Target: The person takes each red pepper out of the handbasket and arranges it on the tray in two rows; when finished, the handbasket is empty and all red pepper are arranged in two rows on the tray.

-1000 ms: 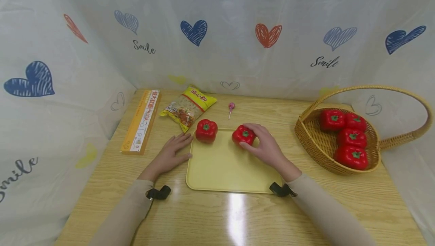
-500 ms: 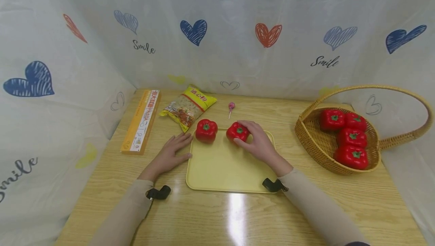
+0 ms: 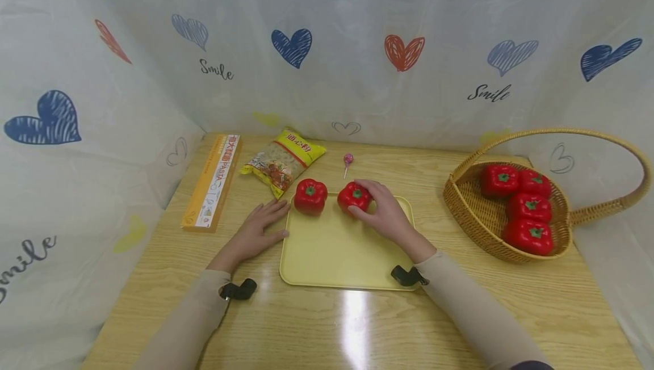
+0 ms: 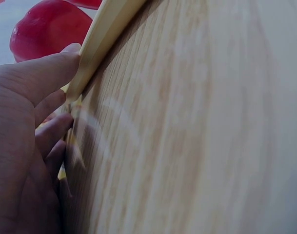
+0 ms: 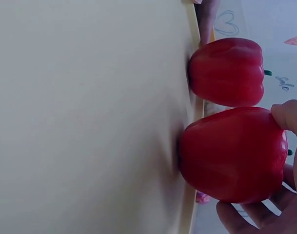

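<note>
My right hand (image 3: 383, 214) grips a red bell pepper (image 3: 352, 197) at the far side of the yellow tray (image 3: 332, 256). In the right wrist view the thumb and fingers curl round this bell pepper (image 5: 233, 156), whose base is close over the tray. Another red bell pepper (image 3: 310, 197) sits at the tray's far left corner, a short way left of the held one. My left hand (image 3: 255, 232) lies flat on the table with fingers spread, the thumb at the tray's left edge. The left wrist view has the thumb (image 4: 55, 70) touching the tray rim (image 4: 102, 41).
A heart-shaped wicker basket (image 3: 470, 219) with a tall handle holds several red bell peppers at the right. Behind the tray lie a pasta bag (image 3: 283, 160) and a lollipop (image 3: 348, 160). A long orange-and-white pasta box (image 3: 212, 183) lies at the left. A printed curtain (image 3: 337, 92) borders the table.
The right hand has moved left and slightly back with the bell pepper, bringing it nearer the other one on the tray. My left hand has stayed still.
</note>
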{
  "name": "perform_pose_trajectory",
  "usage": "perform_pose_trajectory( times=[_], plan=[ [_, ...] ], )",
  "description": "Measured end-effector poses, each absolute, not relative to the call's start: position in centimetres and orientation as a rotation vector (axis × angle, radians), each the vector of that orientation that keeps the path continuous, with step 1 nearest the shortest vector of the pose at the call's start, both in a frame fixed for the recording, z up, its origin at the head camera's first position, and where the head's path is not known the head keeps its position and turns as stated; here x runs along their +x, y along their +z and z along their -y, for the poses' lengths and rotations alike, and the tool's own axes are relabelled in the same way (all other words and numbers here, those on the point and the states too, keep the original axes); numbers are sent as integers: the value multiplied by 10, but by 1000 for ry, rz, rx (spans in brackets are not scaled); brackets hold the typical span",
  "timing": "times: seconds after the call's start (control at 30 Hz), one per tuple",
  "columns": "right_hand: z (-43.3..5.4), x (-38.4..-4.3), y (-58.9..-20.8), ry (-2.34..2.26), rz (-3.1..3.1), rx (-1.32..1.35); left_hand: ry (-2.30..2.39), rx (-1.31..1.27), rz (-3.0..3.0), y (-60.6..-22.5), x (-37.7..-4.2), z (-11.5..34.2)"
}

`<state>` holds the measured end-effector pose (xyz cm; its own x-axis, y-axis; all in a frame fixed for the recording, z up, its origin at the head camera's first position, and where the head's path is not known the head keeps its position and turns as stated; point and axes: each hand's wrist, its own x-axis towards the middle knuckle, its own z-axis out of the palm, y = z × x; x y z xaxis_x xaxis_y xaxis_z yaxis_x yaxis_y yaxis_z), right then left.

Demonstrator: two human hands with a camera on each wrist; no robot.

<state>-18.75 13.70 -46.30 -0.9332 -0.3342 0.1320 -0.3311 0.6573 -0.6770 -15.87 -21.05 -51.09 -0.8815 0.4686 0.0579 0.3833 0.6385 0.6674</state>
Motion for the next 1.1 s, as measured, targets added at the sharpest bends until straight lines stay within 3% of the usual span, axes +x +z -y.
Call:
perform_pose_trajectory(
  times=[1.1],
  plan=[
    [-137,-189,-464,-1150,-2840,-591,1069,705,-2729,-510,-158,210]
  ],
)
